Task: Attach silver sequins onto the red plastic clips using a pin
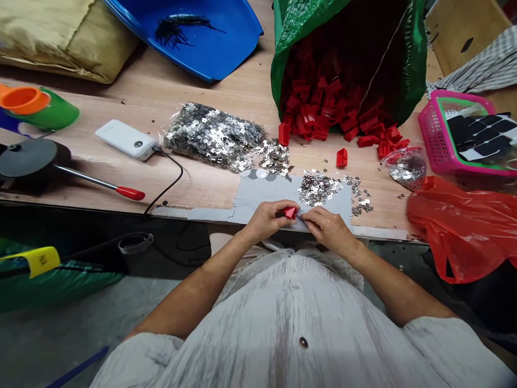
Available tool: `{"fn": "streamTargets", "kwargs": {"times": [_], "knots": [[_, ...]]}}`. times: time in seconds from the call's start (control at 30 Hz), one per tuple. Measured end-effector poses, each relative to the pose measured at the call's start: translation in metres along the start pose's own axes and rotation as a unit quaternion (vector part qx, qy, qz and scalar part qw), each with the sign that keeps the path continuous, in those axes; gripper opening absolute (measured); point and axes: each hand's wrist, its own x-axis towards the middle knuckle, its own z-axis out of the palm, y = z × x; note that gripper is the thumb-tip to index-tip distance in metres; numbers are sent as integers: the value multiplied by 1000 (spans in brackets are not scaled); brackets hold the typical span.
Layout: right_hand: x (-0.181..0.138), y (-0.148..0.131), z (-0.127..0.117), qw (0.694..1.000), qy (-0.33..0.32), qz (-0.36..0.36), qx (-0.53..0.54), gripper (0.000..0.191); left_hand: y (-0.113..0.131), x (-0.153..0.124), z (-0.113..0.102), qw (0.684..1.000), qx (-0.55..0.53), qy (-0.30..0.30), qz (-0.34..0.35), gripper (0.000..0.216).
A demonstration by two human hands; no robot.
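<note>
Over the front edge of the table, my left hand (pixel 267 220) is closed around a small red plastic part (pixel 290 212). My right hand (pixel 326 226) pinches a thin, dark rod-like tool (pixel 299 216), whose tip meets the right side of the red part; its exact kind is hard to make out. Both hands hover at the near side of a grey mat (pixel 258 194). Just beyond them lies a pile of small metal pieces (pixel 319 187). Several more red parts (pixel 309 116) spill from a green sack (pixel 278 70), and one red part (pixel 341 158) stands apart.
A clear bag of metal pieces (pixel 214 134) lies beside a white power bank (pixel 125 139) with a cable. At left is a lever tool with a red handle (pixel 130 193). A blue tray (pixel 226 43), pink basket (pixel 434 134) and red plastic bag (pixel 464 226) surround the work area.
</note>
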Motion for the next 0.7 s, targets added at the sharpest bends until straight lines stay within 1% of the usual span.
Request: {"fn": "streamTargets", "kwargs": {"times": [0.13,0.27,0.33,0.43,0.5,0.53,0.6,0.63,0.7], "knots": [[1,-12,3,999,-10,28,-25,21,-1,1,0,1000,-3,-4,-10,29],[5,-27,9,994,-16,78,-73,19,0,1,2,1000,-8,-1,-18,26],[5,-30,11,992,-16,97,-82,18,1,1,3,1000,-11,0,-20,26],[4,-28,8,994,-12,96,-55,16,3,-1,4,999,-22,8,-26,27],[1,-24,4,997,12,80,-11,17,6,-5,6,998,-36,31,-36,28],[-1,-22,1,997,34,71,14,18,8,-7,8,997,-55,48,-40,29],[-5,-21,-5,993,76,58,69,19,16,-14,12,987,-130,86,-44,31],[-7,-22,-8,990,83,56,96,20,21,-17,14,976,-185,104,-47,32],[-10,-26,-14,986,52,52,147,28,33,-23,19,940,-309,131,-64,30]]}}
